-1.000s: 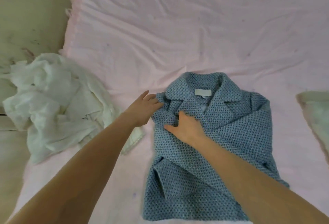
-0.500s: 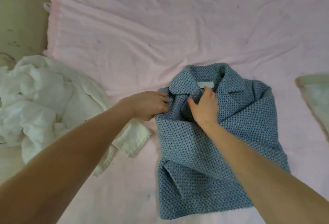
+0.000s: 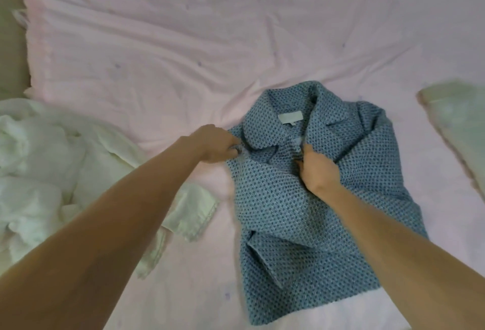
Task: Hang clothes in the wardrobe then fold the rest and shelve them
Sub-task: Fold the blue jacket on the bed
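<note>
Two bare forearms enter from the bottom edge and taper to slim wrists, with no sleeve, cuff or glove over any part that shows. The left hand [image 3: 216, 143] and the right hand [image 3: 319, 169] carry no ring, watch, bracelet or strap. The fingernails are too blurred to make out.
</note>
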`<state>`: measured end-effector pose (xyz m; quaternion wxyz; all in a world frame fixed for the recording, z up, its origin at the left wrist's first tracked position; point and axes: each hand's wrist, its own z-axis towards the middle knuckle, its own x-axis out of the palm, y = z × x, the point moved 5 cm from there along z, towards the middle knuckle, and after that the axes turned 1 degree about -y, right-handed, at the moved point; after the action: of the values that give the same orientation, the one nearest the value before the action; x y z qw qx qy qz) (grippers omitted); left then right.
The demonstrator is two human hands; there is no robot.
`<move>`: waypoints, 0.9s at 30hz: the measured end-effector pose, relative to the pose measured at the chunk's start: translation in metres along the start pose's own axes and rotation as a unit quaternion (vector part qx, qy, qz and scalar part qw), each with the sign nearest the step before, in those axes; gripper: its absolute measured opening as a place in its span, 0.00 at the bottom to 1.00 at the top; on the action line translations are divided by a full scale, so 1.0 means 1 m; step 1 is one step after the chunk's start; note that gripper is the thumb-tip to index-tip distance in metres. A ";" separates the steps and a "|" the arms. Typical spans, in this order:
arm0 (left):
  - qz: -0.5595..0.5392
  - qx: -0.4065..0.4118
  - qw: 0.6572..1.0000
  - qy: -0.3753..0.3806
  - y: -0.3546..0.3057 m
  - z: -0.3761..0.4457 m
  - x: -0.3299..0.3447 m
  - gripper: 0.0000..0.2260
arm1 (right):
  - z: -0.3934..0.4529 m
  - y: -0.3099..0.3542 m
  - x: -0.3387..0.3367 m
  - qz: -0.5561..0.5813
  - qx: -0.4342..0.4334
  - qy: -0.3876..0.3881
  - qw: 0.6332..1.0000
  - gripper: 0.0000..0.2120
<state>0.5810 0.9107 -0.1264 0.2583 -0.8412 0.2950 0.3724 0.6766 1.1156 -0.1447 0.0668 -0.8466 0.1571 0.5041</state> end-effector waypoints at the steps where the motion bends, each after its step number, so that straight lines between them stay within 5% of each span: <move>1: 0.004 -0.007 1.000 -0.006 0.003 0.002 0.000 0.11 | -0.004 -0.003 -0.001 -0.013 0.021 0.009 1.000 0.14; 4: 0.005 -0.012 1.000 -0.012 0.002 0.010 -0.002 0.12 | -0.014 0.007 -0.016 0.059 0.004 -0.088 0.994 0.13; 7: -0.045 0.022 0.999 -0.021 -0.004 0.012 -0.008 0.11 | -0.037 0.043 -0.038 0.140 -0.191 -0.205 0.950 0.19; 10: -0.115 0.065 0.991 -0.031 -0.012 0.006 -0.011 0.09 | -0.049 0.064 -0.028 0.132 -0.205 -0.029 0.970 0.26; 13: -0.114 0.059 0.992 0.006 -0.009 -0.003 -0.008 0.10 | -0.044 0.061 -0.009 0.038 -0.192 0.120 0.973 0.21; 18: -0.005 -0.007 1.000 -0.006 -0.008 0.005 -0.011 0.16 | -0.047 0.018 -0.019 0.127 -0.113 0.046 0.984 0.19; 23: 0.089 -0.116 0.985 -0.088 -0.028 0.017 -0.003 0.14 | -0.060 -0.025 0.013 0.023 -0.059 0.121 0.991 0.24; 27: 0.076 -0.098 0.964 -0.234 -0.069 -0.010 0.005 0.16 | -0.069 -0.026 0.002 0.043 -0.105 0.004 0.994 0.15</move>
<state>0.6360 0.9506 -0.1102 0.2078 -0.7268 0.2515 0.6044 0.7435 1.1210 -0.1149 -0.0445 -0.8431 0.1401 0.5172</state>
